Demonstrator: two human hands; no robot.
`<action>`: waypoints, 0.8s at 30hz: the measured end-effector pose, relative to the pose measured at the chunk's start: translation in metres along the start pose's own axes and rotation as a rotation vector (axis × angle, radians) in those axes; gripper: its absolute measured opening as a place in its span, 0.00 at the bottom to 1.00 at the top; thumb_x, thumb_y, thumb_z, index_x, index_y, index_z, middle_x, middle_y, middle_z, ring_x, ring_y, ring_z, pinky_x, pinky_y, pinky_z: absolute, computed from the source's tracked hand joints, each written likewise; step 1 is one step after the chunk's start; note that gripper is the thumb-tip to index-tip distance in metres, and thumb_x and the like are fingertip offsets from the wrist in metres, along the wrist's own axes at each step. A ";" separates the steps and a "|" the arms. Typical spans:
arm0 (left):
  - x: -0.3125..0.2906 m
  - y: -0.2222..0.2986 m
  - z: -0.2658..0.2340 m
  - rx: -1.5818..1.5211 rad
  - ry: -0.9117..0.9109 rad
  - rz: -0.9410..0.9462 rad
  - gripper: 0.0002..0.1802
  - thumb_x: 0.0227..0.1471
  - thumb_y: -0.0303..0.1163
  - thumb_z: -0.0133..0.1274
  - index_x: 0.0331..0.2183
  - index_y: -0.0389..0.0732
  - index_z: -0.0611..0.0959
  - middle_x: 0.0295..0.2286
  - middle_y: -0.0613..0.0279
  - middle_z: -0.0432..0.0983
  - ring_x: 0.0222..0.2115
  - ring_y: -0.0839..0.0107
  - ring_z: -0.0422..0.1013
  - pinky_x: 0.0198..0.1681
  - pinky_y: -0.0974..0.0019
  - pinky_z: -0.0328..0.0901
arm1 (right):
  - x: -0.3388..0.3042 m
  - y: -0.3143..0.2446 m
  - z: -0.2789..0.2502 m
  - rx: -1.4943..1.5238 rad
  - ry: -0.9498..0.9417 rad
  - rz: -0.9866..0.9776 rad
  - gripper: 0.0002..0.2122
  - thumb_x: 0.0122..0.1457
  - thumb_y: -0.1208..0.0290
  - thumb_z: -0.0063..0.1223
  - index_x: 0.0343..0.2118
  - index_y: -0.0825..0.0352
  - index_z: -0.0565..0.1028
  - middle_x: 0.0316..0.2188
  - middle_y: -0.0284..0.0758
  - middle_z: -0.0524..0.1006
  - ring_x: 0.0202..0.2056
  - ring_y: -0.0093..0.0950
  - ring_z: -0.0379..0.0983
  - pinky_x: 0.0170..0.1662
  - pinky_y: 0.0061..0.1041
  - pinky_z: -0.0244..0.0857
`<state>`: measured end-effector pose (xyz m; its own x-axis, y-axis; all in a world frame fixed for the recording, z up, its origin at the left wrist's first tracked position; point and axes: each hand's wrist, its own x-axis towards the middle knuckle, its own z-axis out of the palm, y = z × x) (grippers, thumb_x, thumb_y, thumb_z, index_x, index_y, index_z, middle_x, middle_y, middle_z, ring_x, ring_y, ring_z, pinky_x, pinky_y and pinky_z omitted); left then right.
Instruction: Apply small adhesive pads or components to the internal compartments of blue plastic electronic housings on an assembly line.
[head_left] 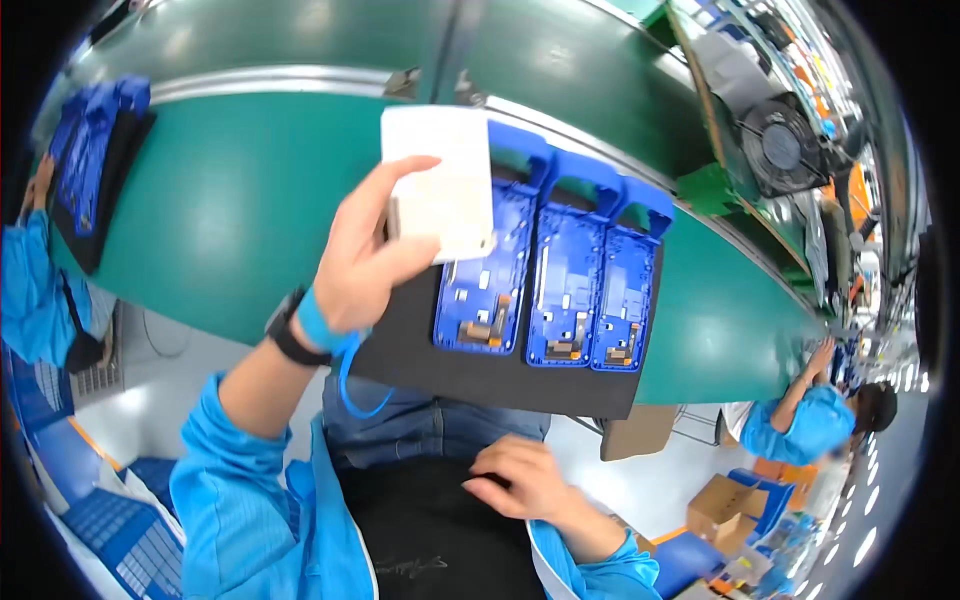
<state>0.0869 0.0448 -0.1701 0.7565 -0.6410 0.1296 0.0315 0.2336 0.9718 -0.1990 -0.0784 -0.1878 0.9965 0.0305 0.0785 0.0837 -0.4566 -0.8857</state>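
Three blue plastic phone frames [560, 270] are counted at the centre of the frame, laid side by side on one black rectangular mat [500, 375] that rests on the green tabletop [230, 210]. The leftmost frame is partly covered by one white flat rectangular panel [440, 180], which is held up above it, just above the middle of the picture. The panel is gripped by the left hand [365, 255], with the thumb laid across its face and the fingers closed behind its left edge. One black wristwatch [290, 335] and one blue wrist strap with a coiled cord [335, 340] are worn on that wrist. The right hand [520, 478] is seen at the lower centre, loosely curled and resting on a dark cloth over the lap; nothing is seen to be held in it. A second black mat carrying blue frames [95, 160] is seen at the upper left; its frames cannot be counted. One cardboard box [725, 500] is seen at the lower right; its contents cannot be told.
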 end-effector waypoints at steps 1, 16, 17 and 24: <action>-0.012 0.002 0.005 -0.023 -0.035 -0.031 0.38 0.46 0.28 0.56 0.59 0.30 0.68 0.49 0.55 0.74 0.50 0.68 0.71 0.56 0.65 0.64 | -0.014 0.009 0.017 0.075 -0.027 0.060 0.10 0.52 0.70 0.70 0.31 0.68 0.79 0.28 0.38 0.79 0.29 0.37 0.77 0.33 0.32 0.72; -0.126 0.006 0.078 0.111 -0.395 0.457 0.49 0.41 0.41 0.66 0.61 0.27 0.66 0.51 0.41 0.73 0.52 0.48 0.73 0.55 0.52 0.67 | -0.084 0.083 0.026 0.971 0.975 0.374 0.22 0.72 0.51 0.41 0.54 0.66 0.72 0.49 0.35 0.78 0.51 0.32 0.76 0.49 0.37 0.75; -0.126 0.001 0.063 0.274 -0.242 0.541 0.51 0.41 0.41 0.66 0.62 0.27 0.64 0.52 0.41 0.72 0.51 0.48 0.74 0.54 0.51 0.68 | -0.080 0.074 -0.002 1.090 1.014 0.179 0.21 0.71 0.52 0.43 0.52 0.66 0.73 0.46 0.32 0.79 0.49 0.31 0.76 0.48 0.36 0.75; -0.089 0.016 -0.117 1.334 0.458 0.420 0.54 0.46 0.29 0.66 0.67 0.28 0.53 0.63 0.39 0.54 0.60 0.50 0.62 0.61 0.55 0.62 | -0.241 0.170 -0.132 0.804 1.799 0.430 0.24 0.67 0.51 0.50 0.56 0.68 0.73 0.50 0.38 0.79 0.51 0.36 0.76 0.56 0.40 0.69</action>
<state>0.0967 0.1905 -0.1891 0.7017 -0.3565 0.6169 -0.6586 -0.6550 0.3705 -0.4258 -0.2810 -0.2971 -0.1504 -0.9338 -0.3245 0.3799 0.2485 -0.8910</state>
